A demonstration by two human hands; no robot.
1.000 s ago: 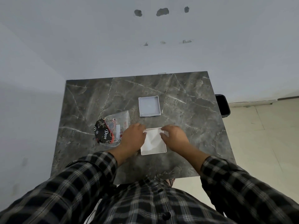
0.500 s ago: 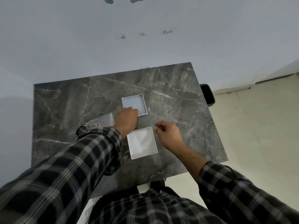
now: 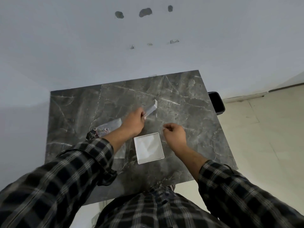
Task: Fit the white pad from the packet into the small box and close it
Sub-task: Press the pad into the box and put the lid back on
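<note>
Nearest the camera are two checked sleeves [image 3: 79,170], reaching out over a dark marble worktop [image 3: 189,116].

The box [image 3: 148,148] sits on the worktop between the two forearms, open side up, a shallow white square tray. The pad [image 3: 148,145] lies inside it, white and slightly creased, filling the floor of the box from wall to wall.

The right hand [image 3: 175,134] hangs just beside the box's far right corner. Its grip is pressed together, thumb against fingertips; whether anything thin is pinched there cannot be told from this view. The hand is close to the rim, but contact with it cannot be made out.

Left of the box, partly under the left forearm, the packet [image 3: 107,128] lies flat on the worktop: clear plastic with a black printed patch at its near end. What is in it cannot be made out.

Farther out, the left hand [image 3: 133,123] holds the lid [image 3: 151,109] above the worktop, beyond the box. Its grip pinches the lid's near edge, and the lid is tilted steeply, seen almost edge-on and blurred.

Past the right edge of the worktop a black bin [image 3: 216,102] stands on the pale floor by the wall.
</note>
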